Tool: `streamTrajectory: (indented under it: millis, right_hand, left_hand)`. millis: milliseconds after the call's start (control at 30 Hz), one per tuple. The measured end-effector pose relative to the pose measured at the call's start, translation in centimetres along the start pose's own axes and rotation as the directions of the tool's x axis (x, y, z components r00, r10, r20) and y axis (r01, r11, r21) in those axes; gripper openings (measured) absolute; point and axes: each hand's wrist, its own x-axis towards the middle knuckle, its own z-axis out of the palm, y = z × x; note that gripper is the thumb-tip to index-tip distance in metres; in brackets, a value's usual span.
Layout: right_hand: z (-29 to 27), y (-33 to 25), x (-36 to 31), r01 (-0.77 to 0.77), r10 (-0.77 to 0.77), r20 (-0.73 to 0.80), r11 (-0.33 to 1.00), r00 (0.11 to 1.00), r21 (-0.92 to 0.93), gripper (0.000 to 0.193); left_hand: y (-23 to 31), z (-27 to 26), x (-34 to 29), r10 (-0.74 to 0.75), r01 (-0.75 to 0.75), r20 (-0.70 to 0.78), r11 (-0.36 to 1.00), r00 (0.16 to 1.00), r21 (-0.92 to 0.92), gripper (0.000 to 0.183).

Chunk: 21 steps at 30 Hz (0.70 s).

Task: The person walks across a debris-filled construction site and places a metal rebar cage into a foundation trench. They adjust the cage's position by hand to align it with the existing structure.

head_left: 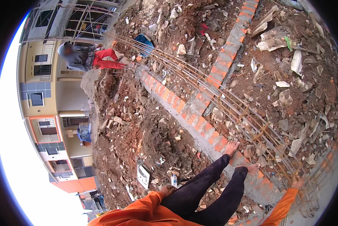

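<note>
My right hand (pixel 297 183), at the end of an orange sleeve, is closed on the near end of a long rusty rebar cage (pixel 229 103). Thin square ties join its long bars, and it stretches diagonally to the far left above the rubble and a brick course. Against my dark trouser leg rests my left hand (pixel 167 190), its fingers laid on the cloth with nothing seen in them. My bare feet (pixel 232 148) are on the brick-and-mortar course (pixel 189 115). Past the cage's far end stands a person (pixel 84 57) in a grey hooded top and red trousers.
A second brick course (pixel 229 56) meets the first at an angle. Loose soil, stones and broken concrete lie all around. A plastic bottle (pixel 174 180) and a white board (pixel 143 176) are near my left hand. A blue sheet (pixel 143 45) lies beside the cage; scaffolding (pixel 78 20) stands beyond.
</note>
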Motion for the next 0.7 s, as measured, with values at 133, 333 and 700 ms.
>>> streamTrajectory:
  millis: [133, 333, 700]
  right_hand:
    - [0.3, -0.5, -2.6, 0.03, -0.031, 0.007, 0.997, 1.0, 0.072, 0.026]
    - [2.9, 0.6, -8.1, -0.029, 0.04, -0.151, 0.997, 0.988, 0.078, 0.044]
    - [0.4, 0.3, -4.6, 0.058, -0.058, -0.026, 0.998, 0.998, 0.011, 0.036]
  left_hand:
    - [0.5, -0.6, 0.3, 0.022, -0.024, -0.039, 0.999, 0.999, -0.043, 0.034]
    - [-1.8, -0.1, 0.4, -0.018, 0.017, -0.021, 1.0, 1.0, -0.006, 0.037]
    - [-0.7, 1.5, 1.9, 0.022, -0.029, -0.069, 0.995, 0.997, -0.1, 0.036]
